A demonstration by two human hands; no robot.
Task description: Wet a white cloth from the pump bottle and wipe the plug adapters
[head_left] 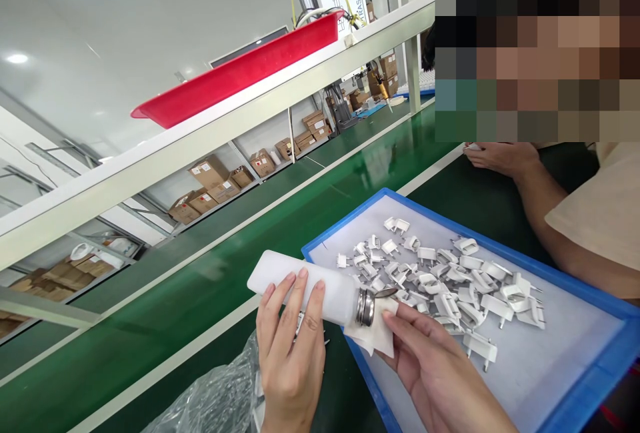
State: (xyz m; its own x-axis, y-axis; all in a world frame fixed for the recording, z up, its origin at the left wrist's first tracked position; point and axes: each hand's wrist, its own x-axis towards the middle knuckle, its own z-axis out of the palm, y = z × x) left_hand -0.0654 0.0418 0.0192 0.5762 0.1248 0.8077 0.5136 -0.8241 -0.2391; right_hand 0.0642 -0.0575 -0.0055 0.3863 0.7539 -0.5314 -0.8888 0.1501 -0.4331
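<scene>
Setting: factory line with a green conveyor belt (210, 286) and a red plastic tray (240, 73) on the shelf above.
Left hand (293, 346): fingers wrapped over a frosted white plastic bottle (305, 289), held on its side, metal nozzle toward the other hand.
Right hand (430, 366): pinches a small white cloth (375, 336) against the nozzle, seemingly to wet it.
Blue tray (600, 379): just beyond, holding loose white plug pieces (450, 279).
Co-worker's hand (495, 156): rests farther right, apart.

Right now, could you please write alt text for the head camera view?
The left hand holds a white plastic bottle tipped toward a folded white cloth in the right hand, over a blue tray of white plug parts; a co-worker's arm rests nearby.
</scene>
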